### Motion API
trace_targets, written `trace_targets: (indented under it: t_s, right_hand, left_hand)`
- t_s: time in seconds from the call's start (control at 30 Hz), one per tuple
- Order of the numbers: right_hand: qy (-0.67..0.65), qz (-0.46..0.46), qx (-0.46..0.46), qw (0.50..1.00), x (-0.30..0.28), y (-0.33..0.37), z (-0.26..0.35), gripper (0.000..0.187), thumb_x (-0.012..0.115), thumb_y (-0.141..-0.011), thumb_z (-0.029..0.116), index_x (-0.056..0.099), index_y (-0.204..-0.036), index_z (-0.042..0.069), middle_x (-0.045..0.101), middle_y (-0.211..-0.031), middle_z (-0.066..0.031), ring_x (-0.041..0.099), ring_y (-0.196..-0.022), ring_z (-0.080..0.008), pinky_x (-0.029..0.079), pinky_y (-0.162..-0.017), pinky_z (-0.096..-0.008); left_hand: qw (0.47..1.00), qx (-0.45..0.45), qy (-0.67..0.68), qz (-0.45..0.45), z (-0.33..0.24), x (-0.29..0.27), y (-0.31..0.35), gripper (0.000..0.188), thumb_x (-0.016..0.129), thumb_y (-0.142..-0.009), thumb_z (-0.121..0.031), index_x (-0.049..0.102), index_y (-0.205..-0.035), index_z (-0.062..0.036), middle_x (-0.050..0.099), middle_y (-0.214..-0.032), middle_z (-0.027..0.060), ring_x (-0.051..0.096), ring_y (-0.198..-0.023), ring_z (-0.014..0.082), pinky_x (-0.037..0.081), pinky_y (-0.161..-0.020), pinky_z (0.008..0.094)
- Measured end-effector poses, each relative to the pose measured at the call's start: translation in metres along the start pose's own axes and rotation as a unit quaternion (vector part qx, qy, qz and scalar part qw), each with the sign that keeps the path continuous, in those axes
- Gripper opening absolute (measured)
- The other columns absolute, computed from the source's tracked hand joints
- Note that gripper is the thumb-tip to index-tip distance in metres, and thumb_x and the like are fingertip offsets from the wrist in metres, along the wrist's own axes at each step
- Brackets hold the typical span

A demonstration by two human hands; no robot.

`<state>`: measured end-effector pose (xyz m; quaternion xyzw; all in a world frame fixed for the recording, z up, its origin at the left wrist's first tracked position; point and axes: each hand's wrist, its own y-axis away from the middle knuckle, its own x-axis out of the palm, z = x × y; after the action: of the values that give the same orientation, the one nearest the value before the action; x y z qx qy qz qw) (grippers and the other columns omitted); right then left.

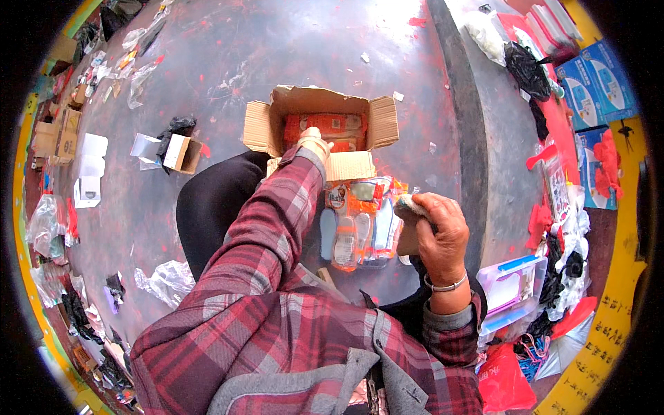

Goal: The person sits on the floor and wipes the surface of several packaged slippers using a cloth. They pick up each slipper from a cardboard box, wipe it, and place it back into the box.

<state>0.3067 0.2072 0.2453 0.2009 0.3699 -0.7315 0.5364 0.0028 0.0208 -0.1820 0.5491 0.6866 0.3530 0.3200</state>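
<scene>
An open cardboard box (384,123) stands in front of me with its flaps spread, and orange packets (349,124) lie inside it. My left hand (315,143) reaches over the near flap into the box, by the packets. Its fingers are mostly hidden, so its grip does not show. Just outside the box is a pile of insoles in clear and orange packaging (361,221). To the right of that pile, my right hand (443,235) is closed on a flat brown-grey piece with a pale fuzzy edge (409,209).
A small cardboard box (183,153) and a white carton (90,169) lie to the left, with crumpled clear plastic (167,283) nearer me. On the right stand a clear plastic bin (510,294) and blue boxes (600,86), among scattered bags. A dark raised strip (469,124) crosses the floor.
</scene>
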Motion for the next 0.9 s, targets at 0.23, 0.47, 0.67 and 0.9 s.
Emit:
trace_targets:
  t_s: [0.23, 0.47, 0.67, 0.9]
  right_hand:
    - [-0.158, -0.060, 0.178, 0.969, -0.013, 0.019, -0.023, 0.033, 0.050, -0.069, -0.006, 0.063, -0.098, 0.002, 0.064, -0.095, -0.0085, 0.060, -0.088, -0.0195, 0.046, -0.081, -0.0292]
    - [-0.434, -0.234, 0.279, 0.824, -0.052, 0.028, -0.037, 0.028, 0.053, -0.078, -0.006, 0.059, -0.105, -0.002, 0.064, -0.097, -0.0090, 0.061, -0.088, -0.0161, 0.049, -0.080, -0.0272]
    - [-0.539, -0.290, 0.302, 0.731, -0.074, 0.048, -0.051, 0.030, 0.051, -0.078, -0.008, 0.056, -0.108, -0.004, 0.063, -0.097, -0.0125, 0.062, -0.089, -0.0200, 0.051, -0.081, -0.0298]
    - [-0.533, -0.280, 0.342, 0.721, -0.081, 0.063, -0.052, 0.035, 0.054, -0.078, -0.005, 0.054, -0.113, -0.004, 0.062, -0.104, -0.0126, 0.061, -0.095, -0.0213, 0.049, -0.087, -0.0327]
  left_hand:
    - [0.968, 0.089, 0.206, 0.114, -0.037, 0.039, 0.177, 0.013, 0.048, -0.086, -0.016, 0.051, -0.087, -0.0037, 0.057, -0.072, 0.0085, 0.056, -0.061, 0.0204, 0.048, -0.055, 0.0326]
    - [0.846, 0.454, -0.061, 0.274, 0.058, 0.045, 0.285, 0.016, 0.045, -0.087, -0.009, 0.060, -0.086, -0.0052, 0.059, -0.072, 0.0015, 0.054, -0.064, 0.0095, 0.046, -0.061, 0.0241]
    - [0.755, 0.323, -0.527, 0.218, 0.192, 0.005, 0.255, 0.022, 0.053, -0.078, -0.024, 0.063, -0.078, -0.0043, 0.064, -0.082, 0.0165, 0.061, -0.076, 0.0341, 0.048, -0.067, 0.0406]
    - [0.691, 0.049, -0.693, 0.202, 0.217, -0.053, 0.197, 0.060, 0.069, -0.071, -0.048, 0.062, -0.103, 0.0024, 0.064, -0.102, 0.0131, 0.060, -0.092, 0.0228, 0.046, -0.077, 0.0362]
